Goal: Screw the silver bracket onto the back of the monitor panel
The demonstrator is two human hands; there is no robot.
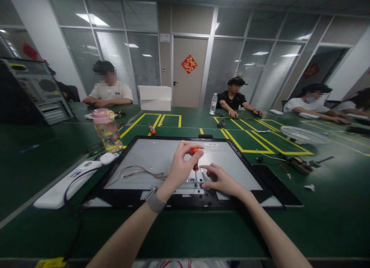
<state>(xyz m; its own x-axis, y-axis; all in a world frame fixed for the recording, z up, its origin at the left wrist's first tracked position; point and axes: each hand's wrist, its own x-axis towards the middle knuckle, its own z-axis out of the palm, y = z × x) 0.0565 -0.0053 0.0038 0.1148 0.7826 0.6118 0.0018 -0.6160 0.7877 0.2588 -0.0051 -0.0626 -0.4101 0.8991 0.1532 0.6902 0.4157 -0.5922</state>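
Note:
In front of me a monitor panel [231,171] lies on the green table, its grey metal back up inside a black frame. My left hand [185,160] grips an orange and black screwdriver [195,166] by the top of its handle. The screwdriver stands upright, its tip down at a small metal bracket near the panel's lower edge. On the right, my right hand [221,180] rests on the panel beside the tip, thumb and index finger apart. Whether a tiny part is under its fingertips I cannot tell. Thin coloured wires [141,171] lie on the panel's left half.
Left of the panel are a white power strip [68,183] with a black cable and a pink-lidded bottle [106,131]. A black slab [277,185] and a dark tool [300,164] lie to the right. Another screwdriver [152,130] lies beyond. Several people sit across the table.

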